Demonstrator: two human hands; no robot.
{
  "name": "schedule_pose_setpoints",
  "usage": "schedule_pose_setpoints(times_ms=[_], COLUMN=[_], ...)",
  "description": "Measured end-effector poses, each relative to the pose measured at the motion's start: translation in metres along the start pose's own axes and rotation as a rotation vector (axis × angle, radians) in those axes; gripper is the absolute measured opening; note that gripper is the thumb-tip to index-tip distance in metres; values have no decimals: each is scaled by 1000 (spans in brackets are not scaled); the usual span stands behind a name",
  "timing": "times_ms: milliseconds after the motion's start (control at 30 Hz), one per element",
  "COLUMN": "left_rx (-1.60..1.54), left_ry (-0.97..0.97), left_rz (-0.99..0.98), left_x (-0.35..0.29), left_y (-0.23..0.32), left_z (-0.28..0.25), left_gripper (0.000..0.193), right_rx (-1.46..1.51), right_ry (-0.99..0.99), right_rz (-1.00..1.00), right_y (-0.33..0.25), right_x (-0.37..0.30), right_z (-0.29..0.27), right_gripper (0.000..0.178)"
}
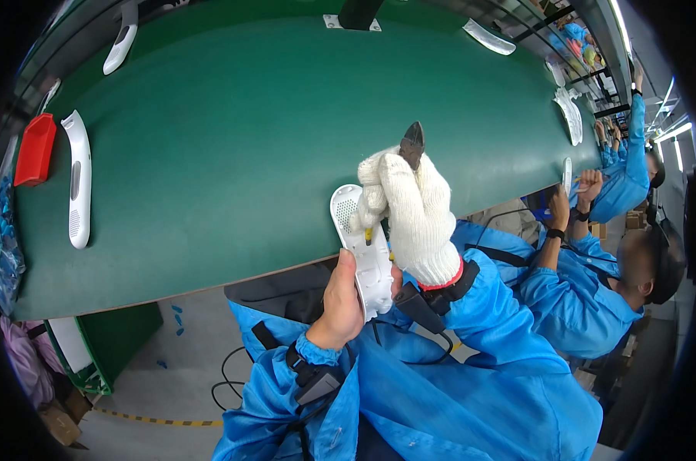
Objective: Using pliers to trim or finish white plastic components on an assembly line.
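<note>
Far left, on green tabletop point(209, 192): red bin point(35, 151), near the edge. Just right of it: white curved part point(79, 192), lying lengthwise, perforated end nearest the front.

Centre: left hand point(337, 307), bare, pinching white shell point(375, 288) by its lower sides, thumb on the left edge, fingers on the right. White shell: tilted, ribbed inner face showing, perforated end extending beyond the thumb.

Beside it: right hand point(415, 223), gloved in white knit, closed around dark-tipped tool point(413, 144); tip pointing away above the fist, yellow end showing below, in front of the shell. Contact between glove and shell: cannot tell.

Upper right: white curved piece point(489, 37), lying on the tabletop. Far right: co-worker point(574, 315), in blue.
</note>
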State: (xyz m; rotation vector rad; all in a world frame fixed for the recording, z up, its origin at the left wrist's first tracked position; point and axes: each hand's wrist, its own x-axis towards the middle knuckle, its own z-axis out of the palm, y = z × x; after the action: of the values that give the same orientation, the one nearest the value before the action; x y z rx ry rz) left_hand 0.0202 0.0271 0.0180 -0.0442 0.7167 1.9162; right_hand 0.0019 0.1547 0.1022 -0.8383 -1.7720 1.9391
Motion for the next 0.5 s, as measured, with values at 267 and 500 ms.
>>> schedule_pose_setpoints(times_ms=[267, 500], left_rx=[-14, 15], left_ry=[70, -90], left_rz=[43, -10], left_x=[-5, -12], left_y=[-1, 0], left_z=[2, -19], left_gripper=[64, 62], right_rx=[12, 61], right_ry=[80, 16], right_rz=[-20, -73], right_y=[5, 8], right_x=[-4, -10], right_z=[12, 9], right_gripper=[25, 25])
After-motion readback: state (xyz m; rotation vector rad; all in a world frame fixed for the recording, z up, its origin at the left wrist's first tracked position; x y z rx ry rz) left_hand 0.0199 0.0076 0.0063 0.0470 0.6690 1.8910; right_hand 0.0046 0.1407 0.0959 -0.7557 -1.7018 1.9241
